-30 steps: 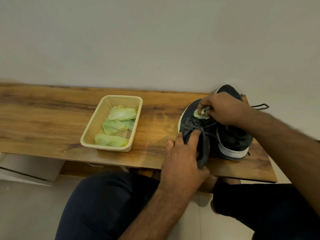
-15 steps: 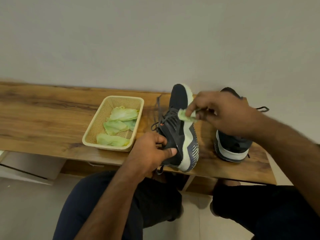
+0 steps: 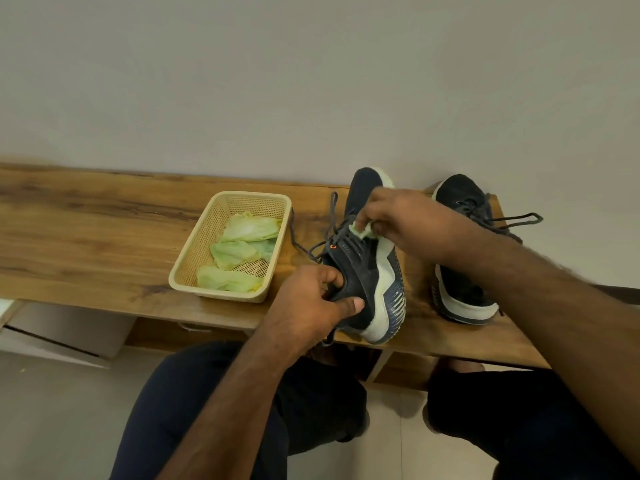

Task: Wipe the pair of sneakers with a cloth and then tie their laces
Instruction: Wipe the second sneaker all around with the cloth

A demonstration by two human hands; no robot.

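The left hand point(image 3: 313, 303) is nearest, at the front edge of the bench point(image 3: 104, 237), with thumb and fingers curled round the heel end of the near sneaker point(image 3: 367, 271). That sneaker is tipped onto its side, sole facing right, its long axis running from heel at the bench's front edge to toe at the wall. Farther along it, the right hand point(image 3: 391, 216) pinches a small green cloth point(image 3: 363, 231) in bunched fingertips and presses it on the upper beside the eyelets, just left of the pale midsole. Judgement: a wiping stroke should run along that axis. Loose laces point(image 3: 311, 244) trail left toward the basket point(image 3: 194, 268). The second sneaker point(image 3: 460, 292) stands upright to the right, untied, untouched.
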